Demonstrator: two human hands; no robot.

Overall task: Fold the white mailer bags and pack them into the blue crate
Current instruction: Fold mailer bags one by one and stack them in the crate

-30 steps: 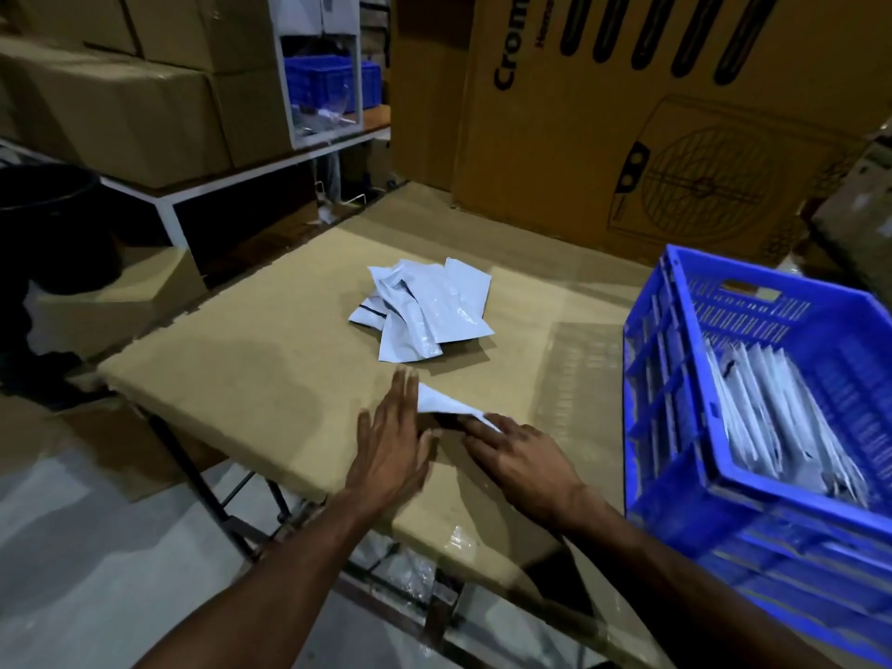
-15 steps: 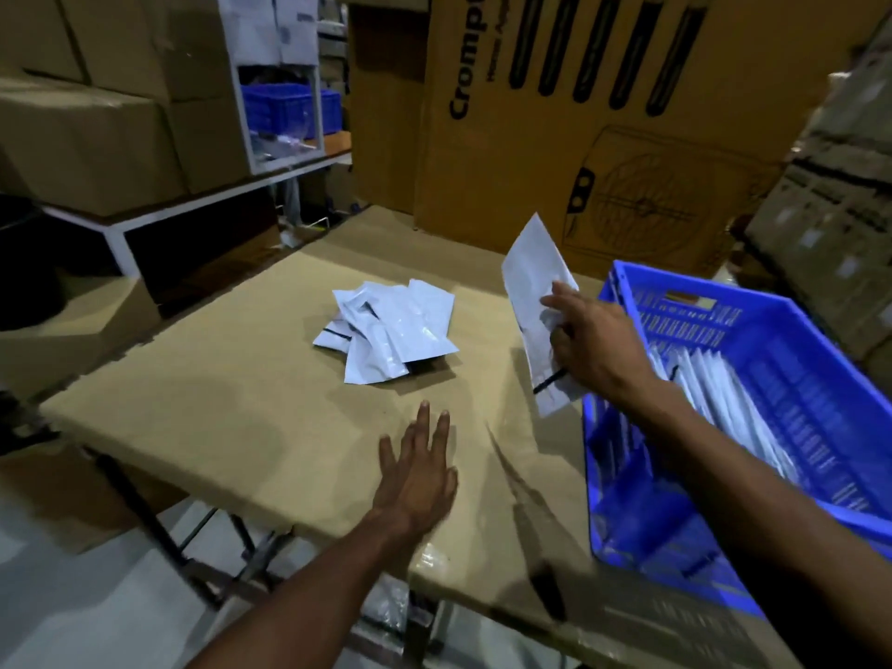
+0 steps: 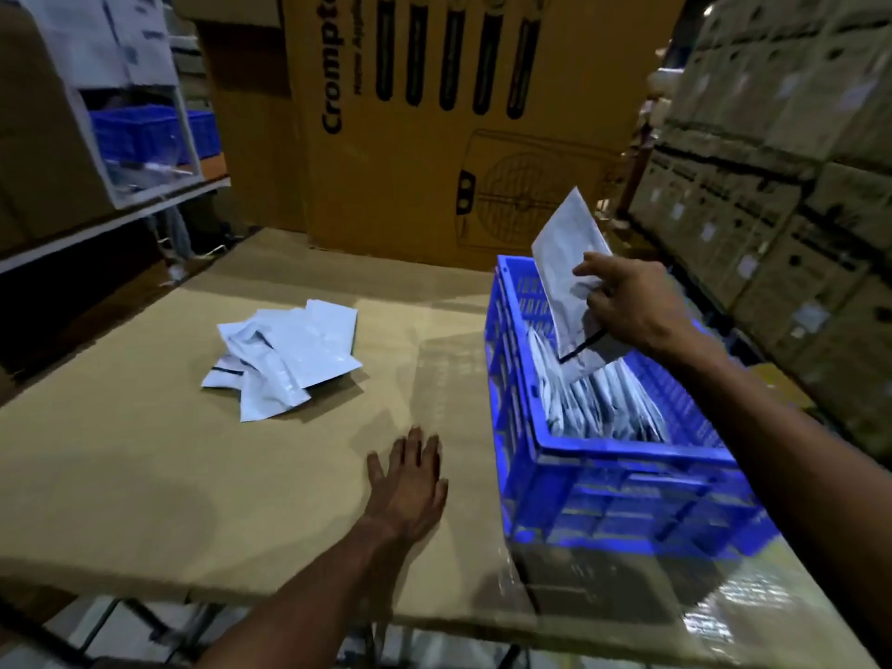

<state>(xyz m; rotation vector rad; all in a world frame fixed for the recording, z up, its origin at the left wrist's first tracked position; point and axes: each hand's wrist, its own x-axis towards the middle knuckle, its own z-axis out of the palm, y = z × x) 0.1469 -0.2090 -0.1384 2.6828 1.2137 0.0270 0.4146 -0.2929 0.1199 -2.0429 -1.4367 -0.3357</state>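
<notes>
Loose bags: a small heap of white mailer bags (image 3: 285, 357) lies flat on the counter (image 3: 120, 475), left of centre and well apart from the crate; I judge these are next in line
Left hand: my left hand (image 3: 410, 480) lies flat on the counter with straight fingers, holding nothing; I would leave it there to steady the board
Crate: the blue crate (image 3: 627, 494) stands on the right part of the counter, with a row of folded bags (image 3: 603, 403) on edge inside it
Right hand: my right hand (image 3: 627, 306) pinches one folded bag (image 3: 569, 282) above the far end of the crate, its lower edge just at the tops of the packed row
Step in hand: I judge it is the drop into the crate; I would aim the lower edge at the gap behind the row, keep the bag upright and the fold pinched until it is wedged, then let go
Risk: letting go too high may let the fold spring open or leave the bag lying across the others
</notes>
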